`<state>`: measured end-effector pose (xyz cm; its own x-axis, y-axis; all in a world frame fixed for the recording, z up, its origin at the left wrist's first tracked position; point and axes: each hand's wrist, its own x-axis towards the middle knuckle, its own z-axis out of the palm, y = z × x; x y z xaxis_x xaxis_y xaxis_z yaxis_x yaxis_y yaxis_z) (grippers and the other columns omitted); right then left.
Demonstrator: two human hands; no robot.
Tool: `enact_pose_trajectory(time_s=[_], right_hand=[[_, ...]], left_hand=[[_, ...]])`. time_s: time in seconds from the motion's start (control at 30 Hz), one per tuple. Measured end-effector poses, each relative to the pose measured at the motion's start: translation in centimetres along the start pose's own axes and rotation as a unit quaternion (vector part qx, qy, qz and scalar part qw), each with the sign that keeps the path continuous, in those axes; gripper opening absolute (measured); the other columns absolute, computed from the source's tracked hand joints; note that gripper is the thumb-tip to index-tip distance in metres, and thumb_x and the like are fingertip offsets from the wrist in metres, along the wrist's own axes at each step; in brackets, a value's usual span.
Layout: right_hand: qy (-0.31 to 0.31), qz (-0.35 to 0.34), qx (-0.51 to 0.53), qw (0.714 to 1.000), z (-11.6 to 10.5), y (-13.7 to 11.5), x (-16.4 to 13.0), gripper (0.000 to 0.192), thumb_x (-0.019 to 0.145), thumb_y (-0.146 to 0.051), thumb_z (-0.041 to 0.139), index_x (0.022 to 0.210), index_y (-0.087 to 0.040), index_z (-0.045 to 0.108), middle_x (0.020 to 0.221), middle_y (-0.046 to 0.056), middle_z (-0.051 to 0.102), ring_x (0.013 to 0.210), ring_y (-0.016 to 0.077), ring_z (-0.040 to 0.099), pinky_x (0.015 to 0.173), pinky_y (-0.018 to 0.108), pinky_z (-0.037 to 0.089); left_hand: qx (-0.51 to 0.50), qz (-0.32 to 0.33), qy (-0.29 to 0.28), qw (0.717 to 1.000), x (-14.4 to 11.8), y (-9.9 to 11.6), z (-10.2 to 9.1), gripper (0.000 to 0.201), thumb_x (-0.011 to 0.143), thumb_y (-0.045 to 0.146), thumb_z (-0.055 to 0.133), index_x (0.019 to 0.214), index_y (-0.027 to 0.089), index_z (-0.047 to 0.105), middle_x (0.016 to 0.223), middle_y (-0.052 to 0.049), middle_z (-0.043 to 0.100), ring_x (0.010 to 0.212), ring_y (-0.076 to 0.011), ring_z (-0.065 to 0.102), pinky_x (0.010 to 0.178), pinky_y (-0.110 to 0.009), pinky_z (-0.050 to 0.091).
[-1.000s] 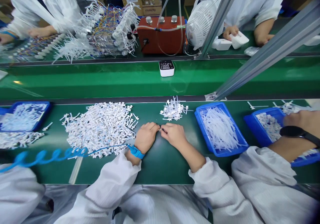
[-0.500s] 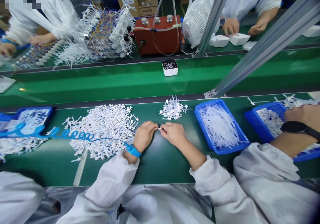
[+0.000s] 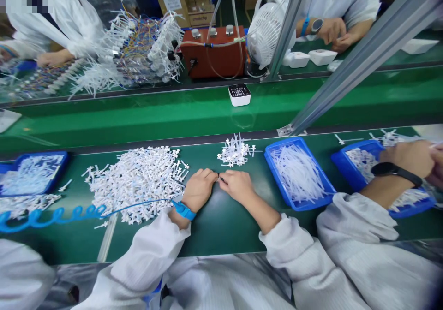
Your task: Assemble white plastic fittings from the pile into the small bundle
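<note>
My left hand (image 3: 198, 189) and my right hand (image 3: 238, 185) meet fingertip to fingertip above the green work surface. Both are closed in a pinch around a small white plastic part (image 3: 218, 179), most of which the fingers cover. A blue wrist strap (image 3: 184, 210) with a coiled cord circles my left wrist. To the left of that hand spreads a large heap of small white fittings with short tubes (image 3: 138, 181). Just beyond my right hand lies a smaller pile of similar pieces (image 3: 237, 151). At its right, a blue tray (image 3: 296, 204) holds cut clear tubes.
A co-worker's hand with a black watch (image 3: 398, 164) works over another blue tray (image 3: 360, 181) at the right. Behind the bench run a green belt (image 3: 138, 118) with a small display device (image 3: 239, 95) and a slanting metal post (image 3: 346, 65). Blue trays (image 3: 62, 174) stand left.
My hands stay together in nearly the same pose. The blue coiled cord has sunk lower. The right co-worker's hand has shifted over the tray, and a person opposite has lifted their hands off a white case.
</note>
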<state>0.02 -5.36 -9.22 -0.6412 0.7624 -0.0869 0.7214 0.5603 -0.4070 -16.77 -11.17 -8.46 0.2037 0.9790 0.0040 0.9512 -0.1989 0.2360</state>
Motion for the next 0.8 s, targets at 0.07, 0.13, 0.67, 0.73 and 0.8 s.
enact_pose_trajectory(time_s=[0.07, 0.13, 0.67, 0.73, 0.8], right_hand=[[0.008, 0.002, 0.021, 1.0, 0.0, 0.1, 0.0, 0.025, 0.093, -0.041, 0.051, 0.09, -0.026, 0.071, 0.087, 0.0, 0.067, 0.074, 0.0119, 0.058, 0.061, 0.022, 0.028], [0.025, -0.003, 0.067, 0.997, -0.1, 0.3, -0.1, 0.026, 0.094, -0.045, 0.052, 0.094, -0.028, 0.072, 0.087, -0.002, 0.068, 0.075, 0.0105, 0.059, 0.062, 0.021, 0.03], [0.025, -0.002, 0.088, 0.996, -1.1, -0.1, -0.4, 0.022, 0.092, -0.037, 0.053, 0.095, -0.031, 0.074, 0.09, -0.003, 0.07, 0.08, 0.0116, 0.062, 0.068, 0.02, 0.037], [0.023, -0.002, 0.08, 0.997, -1.1, -0.2, -0.3, 0.022, 0.091, -0.037, 0.053, 0.094, -0.032, 0.074, 0.09, -0.003, 0.07, 0.08, 0.012, 0.062, 0.068, 0.02, 0.037], [0.024, -0.003, 0.076, 0.997, -1.0, -0.2, -0.3, 0.022, 0.091, -0.036, 0.053, 0.093, -0.032, 0.074, 0.09, -0.003, 0.07, 0.079, 0.012, 0.062, 0.067, 0.021, 0.036]], left_hand=[[0.021, 0.017, -0.02, 0.999, 0.3, -0.2, -1.6, 0.019, 0.096, 0.022, 0.044, 0.095, 0.021, 0.064, 0.09, -0.005, 0.061, 0.086, -0.0191, 0.053, 0.081, -0.033, 0.042], [0.027, 0.027, -0.006, 0.999, 1.1, -0.3, -3.8, 0.02, 0.096, 0.026, 0.045, 0.091, 0.021, 0.064, 0.087, -0.004, 0.062, 0.086, -0.0194, 0.054, 0.08, -0.033, 0.042], [0.146, -0.112, -0.058, 0.981, 2.8, -7.0, -6.9, 0.033, 0.088, 0.043, 0.055, 0.112, 0.022, 0.063, 0.109, -0.01, 0.064, 0.1, -0.028, 0.06, 0.083, -0.038, 0.045], [0.139, -0.107, -0.075, 0.982, 1.4, -8.4, -6.2, 0.03, 0.088, 0.041, 0.053, 0.108, 0.022, 0.064, 0.106, -0.009, 0.064, 0.096, -0.0256, 0.061, 0.082, -0.035, 0.044], [0.127, -0.081, -0.075, 0.986, 0.8, -8.7, -5.5, 0.023, 0.091, 0.037, 0.05, 0.1, 0.022, 0.065, 0.097, -0.007, 0.065, 0.093, -0.0241, 0.062, 0.081, -0.035, 0.044]])
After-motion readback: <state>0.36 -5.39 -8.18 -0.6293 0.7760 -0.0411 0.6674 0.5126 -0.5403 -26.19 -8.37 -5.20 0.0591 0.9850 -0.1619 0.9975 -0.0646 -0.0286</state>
